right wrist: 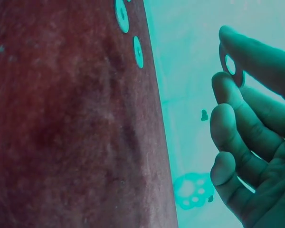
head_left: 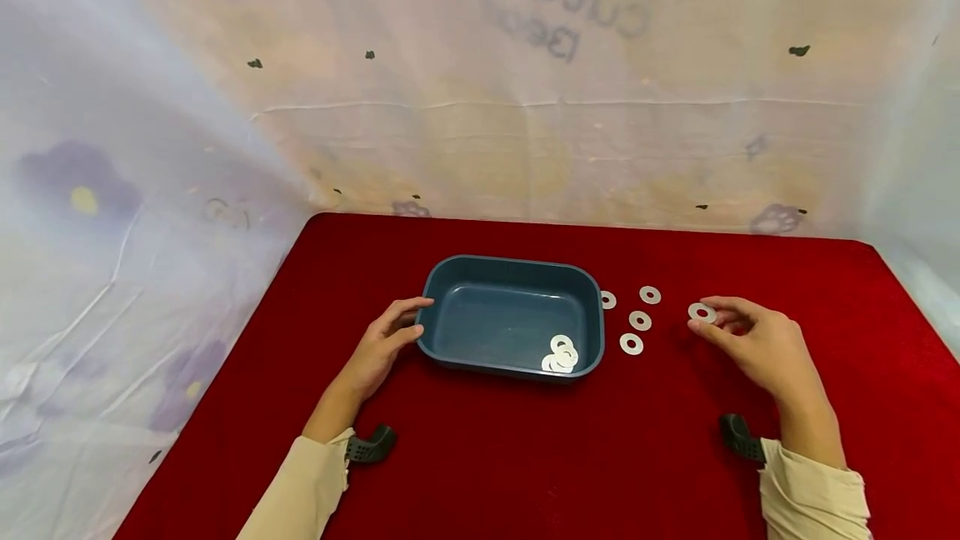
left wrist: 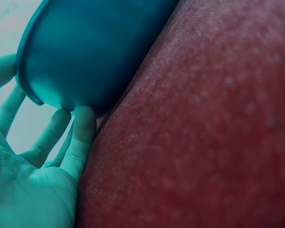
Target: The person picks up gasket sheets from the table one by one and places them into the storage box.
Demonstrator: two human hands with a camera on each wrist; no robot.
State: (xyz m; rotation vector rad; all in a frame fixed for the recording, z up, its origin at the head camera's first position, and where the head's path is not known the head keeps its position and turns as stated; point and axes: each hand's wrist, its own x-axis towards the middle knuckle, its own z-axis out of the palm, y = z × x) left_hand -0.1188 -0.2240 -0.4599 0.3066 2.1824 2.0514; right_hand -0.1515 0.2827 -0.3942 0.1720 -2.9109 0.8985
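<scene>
Backwards on the pale sheet [head_left: 450, 15], upper middle of the head view, stand faint words: "Cute" [head_left: 592, 3], below it "Bea" [head_left: 538, 32], its ending blurred.

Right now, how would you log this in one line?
right hand: pinches ring | left hand: touches tub | tub: overlapping rings inside | table: four rings right of tub

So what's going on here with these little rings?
A person's right hand pinches a flat pale ring, held up off the red cloth. The left hand touches the left end of a blue tray. Several overlapping rings lie in the tray's near right corner, and four loose rings lie outside it, between the tray and the right hand.
</scene>
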